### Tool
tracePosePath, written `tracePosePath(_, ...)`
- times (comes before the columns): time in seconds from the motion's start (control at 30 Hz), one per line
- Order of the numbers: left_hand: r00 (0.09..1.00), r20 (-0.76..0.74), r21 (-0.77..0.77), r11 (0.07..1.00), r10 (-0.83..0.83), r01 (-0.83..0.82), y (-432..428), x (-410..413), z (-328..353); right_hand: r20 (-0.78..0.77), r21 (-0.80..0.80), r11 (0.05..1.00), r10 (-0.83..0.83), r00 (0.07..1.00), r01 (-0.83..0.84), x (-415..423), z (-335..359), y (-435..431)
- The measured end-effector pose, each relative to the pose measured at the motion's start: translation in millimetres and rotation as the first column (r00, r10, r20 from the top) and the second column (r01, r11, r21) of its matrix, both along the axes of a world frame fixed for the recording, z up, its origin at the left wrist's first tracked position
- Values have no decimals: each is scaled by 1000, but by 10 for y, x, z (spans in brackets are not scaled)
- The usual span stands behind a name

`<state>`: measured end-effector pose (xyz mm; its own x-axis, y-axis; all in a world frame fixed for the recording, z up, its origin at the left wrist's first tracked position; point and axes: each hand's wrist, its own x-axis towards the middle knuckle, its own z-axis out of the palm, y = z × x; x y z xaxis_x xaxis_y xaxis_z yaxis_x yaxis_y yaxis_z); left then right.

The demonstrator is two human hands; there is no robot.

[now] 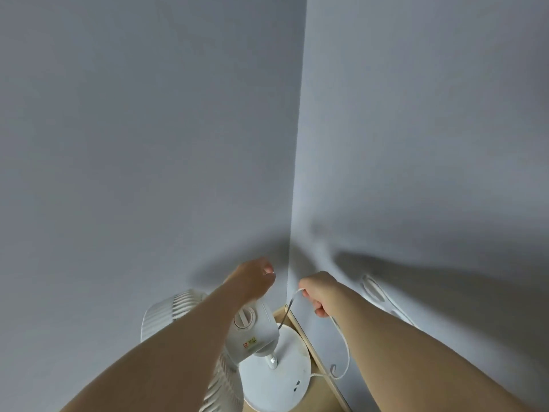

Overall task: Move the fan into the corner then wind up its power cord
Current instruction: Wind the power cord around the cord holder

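Found fan (258,334) standing in corner, cord (346,352) gripped in right hand (318,292), left hand (254,278) curled, hold unclear. Judged cord light, limp, kink-prone: best taken near base, wound in loose loops.

Light: dim, cool, even on the pale grey painted walls (133,129).
Shadows: we note soft dark patches low down, right side.
Focus: overall slightly soft.

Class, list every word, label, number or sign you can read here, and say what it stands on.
Sticker on the fan's motor housing: red and yellow-green patches, print too blurred to read.
Dark marks on the fan base: too small to read.
Nothing else carries text.
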<state>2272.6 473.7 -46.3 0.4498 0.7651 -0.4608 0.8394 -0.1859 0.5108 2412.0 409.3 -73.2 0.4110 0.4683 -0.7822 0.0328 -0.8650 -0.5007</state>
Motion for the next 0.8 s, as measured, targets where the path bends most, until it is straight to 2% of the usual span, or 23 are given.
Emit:
tracePosePath(0.2,992,37,58,991,-124,122,-96,68,383,9,93,984,-152,988,151,-1,567,-258)
tracePosePath(0.37,969,33,129,962,-246,240,-257,138,596,-17,248,913,-331,943,325,75,1029,-519)
tracePosePath(0.6,936,131,155,940,-326,305,-594,272,770,69,344,880,-371,926,327,128,1456,-1139)
tracePosePath(0.8,926,239,148,953,-293,263,-785,321,853,93,316,904,-331,939,288,115,1750,-1405)
